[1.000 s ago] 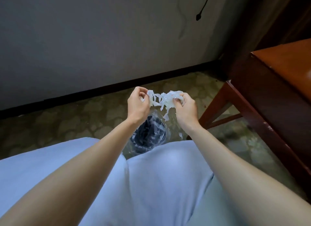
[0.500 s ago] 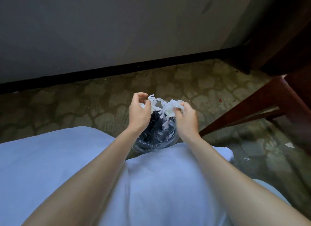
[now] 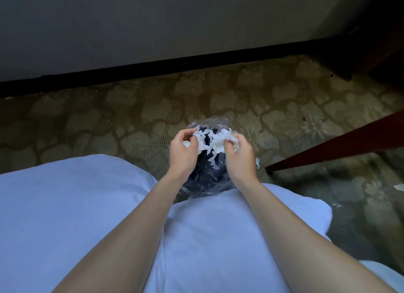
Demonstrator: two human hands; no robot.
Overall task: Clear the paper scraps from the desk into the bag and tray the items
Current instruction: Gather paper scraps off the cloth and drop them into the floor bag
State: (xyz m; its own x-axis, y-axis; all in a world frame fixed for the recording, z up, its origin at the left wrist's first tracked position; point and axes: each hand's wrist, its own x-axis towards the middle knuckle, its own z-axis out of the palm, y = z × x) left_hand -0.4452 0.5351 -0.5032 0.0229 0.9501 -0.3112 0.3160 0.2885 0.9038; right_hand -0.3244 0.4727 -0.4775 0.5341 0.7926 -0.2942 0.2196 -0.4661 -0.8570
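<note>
My left grip (image 3: 182, 149) and right grip (image 3: 239, 155) pinch the paper scraps (image 3: 211, 141) stretched between them. The bag (image 3: 205, 177) lies directly below both.

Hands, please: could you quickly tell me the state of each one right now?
Left hand: closed, pinching the paper scraps over the clear bag.
Right hand: closed, gripping the same scraps.

1. A worn olive-green carpet (image 3: 131, 122) with a pale leaf pattern covers the floor.
2. A plain grey wall (image 3: 153, 26) meets it at a black skirting board (image 3: 153, 65).
3. A dark red-brown wooden rail (image 3: 341, 144) slants in from the right.
4. A small red spot (image 3: 303, 118) lies on the carpet near the rail.
5. Pale blue cloth (image 3: 65, 205) fills the foreground.
</note>
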